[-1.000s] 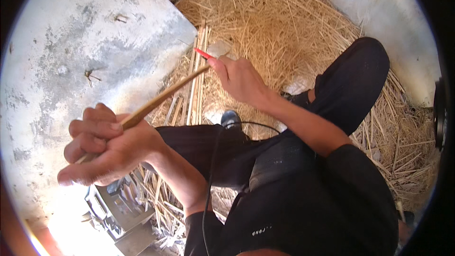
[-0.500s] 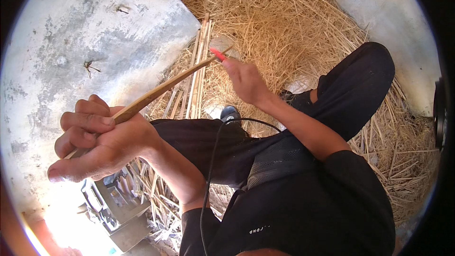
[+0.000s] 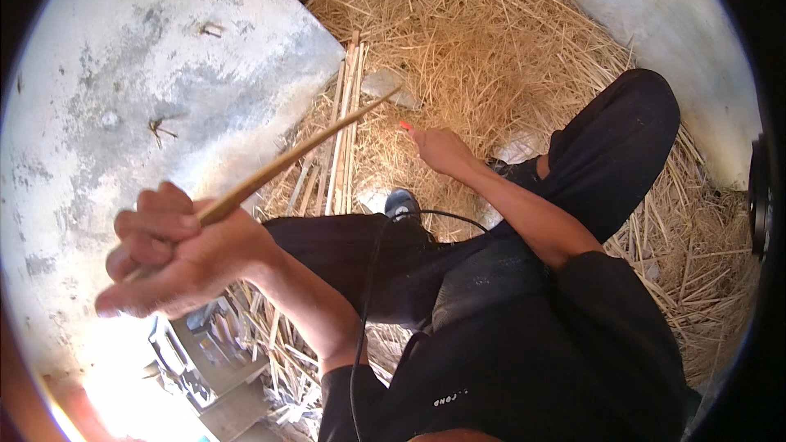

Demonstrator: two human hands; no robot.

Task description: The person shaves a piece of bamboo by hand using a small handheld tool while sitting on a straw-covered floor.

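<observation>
A long split bamboo strip (image 3: 286,160) slants up and to the right from my left hand (image 3: 180,250). My left fingers are wrapped round its thick end, and its thin tip points over the straw. Just below and right of that tip is my right hand (image 3: 446,151), apart from the strip. Its fingers are closed on a small red tool (image 3: 406,126). Only a short red end of the tool shows past the fingers, so its kind cannot be made out.
Loose straw shavings (image 3: 475,41) cover the floor ahead. Several long strips (image 3: 348,131) lie beside the pale wall (image 3: 164,57). Near my left elbow stands a grey box (image 3: 209,368) with scraps in it. A black cable (image 3: 368,278) crosses my lap.
My right hand with the red tool has come off the strip and moved down and to the right. My left hand still grips the strip and has shifted slightly right.
</observation>
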